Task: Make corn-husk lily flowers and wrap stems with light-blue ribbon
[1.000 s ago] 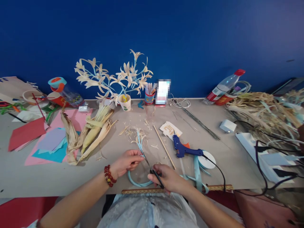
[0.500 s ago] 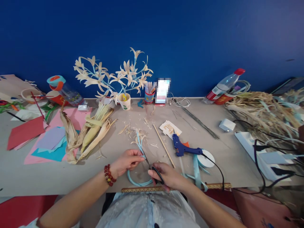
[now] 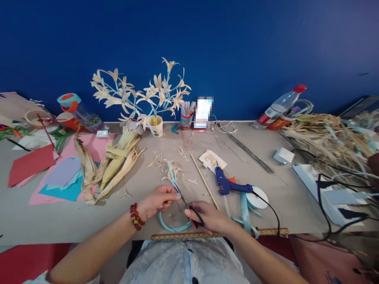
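Observation:
My left hand (image 3: 162, 200) pinches a light-blue wrapped stem (image 3: 174, 229) between thumb and fingertips. The stem curves in a loop below that hand, near the table's front edge. Its far end lies among pale husk shavings (image 3: 177, 172). A pair of scissors (image 3: 196, 217) with black handles is gripped in my right hand (image 3: 209, 217). Their blades point up and left, right beside my left fingertips and along the blue stem. Whether the blades touch the stem I cannot tell.
A blue glue gun (image 3: 233, 185) rests right of a thin wooden stick (image 3: 204, 181). Behind it lies a bundle of wires (image 3: 251, 154). Corn husks (image 3: 114, 169) lie to the left; a pot (image 3: 155, 129) of husk flowers stands at the back. A power strip (image 3: 314, 193) sits at right.
My right hand's fingers have drawn together, bringing the scissor handles closer to each other. My left hand keeps its pinch in nearly the same spot.

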A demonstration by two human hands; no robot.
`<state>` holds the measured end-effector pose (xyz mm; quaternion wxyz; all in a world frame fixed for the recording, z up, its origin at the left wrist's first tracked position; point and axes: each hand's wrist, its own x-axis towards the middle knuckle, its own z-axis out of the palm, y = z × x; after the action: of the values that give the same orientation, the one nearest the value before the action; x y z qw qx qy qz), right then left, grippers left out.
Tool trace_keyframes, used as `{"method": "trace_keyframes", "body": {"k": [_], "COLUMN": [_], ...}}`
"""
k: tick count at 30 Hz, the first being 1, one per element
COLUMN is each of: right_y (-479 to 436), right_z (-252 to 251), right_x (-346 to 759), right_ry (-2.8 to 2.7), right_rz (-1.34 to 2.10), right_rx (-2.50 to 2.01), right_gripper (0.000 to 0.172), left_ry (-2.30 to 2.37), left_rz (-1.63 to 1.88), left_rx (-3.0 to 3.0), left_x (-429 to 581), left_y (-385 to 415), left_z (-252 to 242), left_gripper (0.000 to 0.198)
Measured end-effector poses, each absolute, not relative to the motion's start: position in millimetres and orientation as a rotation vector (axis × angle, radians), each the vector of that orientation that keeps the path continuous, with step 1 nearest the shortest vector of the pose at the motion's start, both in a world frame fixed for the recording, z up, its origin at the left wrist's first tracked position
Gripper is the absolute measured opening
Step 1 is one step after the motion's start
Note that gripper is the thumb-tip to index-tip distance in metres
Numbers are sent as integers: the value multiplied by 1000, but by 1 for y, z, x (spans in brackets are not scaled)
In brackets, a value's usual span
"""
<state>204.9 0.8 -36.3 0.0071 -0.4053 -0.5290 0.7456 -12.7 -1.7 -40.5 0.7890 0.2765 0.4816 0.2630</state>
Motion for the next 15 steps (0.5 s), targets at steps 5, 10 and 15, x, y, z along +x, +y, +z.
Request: {"method": "trace_keyframes", "body": {"k": [5,10,15], "right_y": [0,-1,-1], "right_z": [-36,-41,-47], "right_x": [203,204,204], "right_ry": [-1732,-1854,-1940], "right_rz": [2223,2085,1988], "right_rx": [-1375,-1330,-1317], "right_gripper": [64,65,63], "left_ry": [1037,1055,1075], "left_rz": [570,569,584], "left_rx": [595,592,590], "left_x": [-14,-12,-10], "left_y": [-2,-1,-2], "left_z": [-42,-39,-38], "left_gripper": [37,39,40]}}
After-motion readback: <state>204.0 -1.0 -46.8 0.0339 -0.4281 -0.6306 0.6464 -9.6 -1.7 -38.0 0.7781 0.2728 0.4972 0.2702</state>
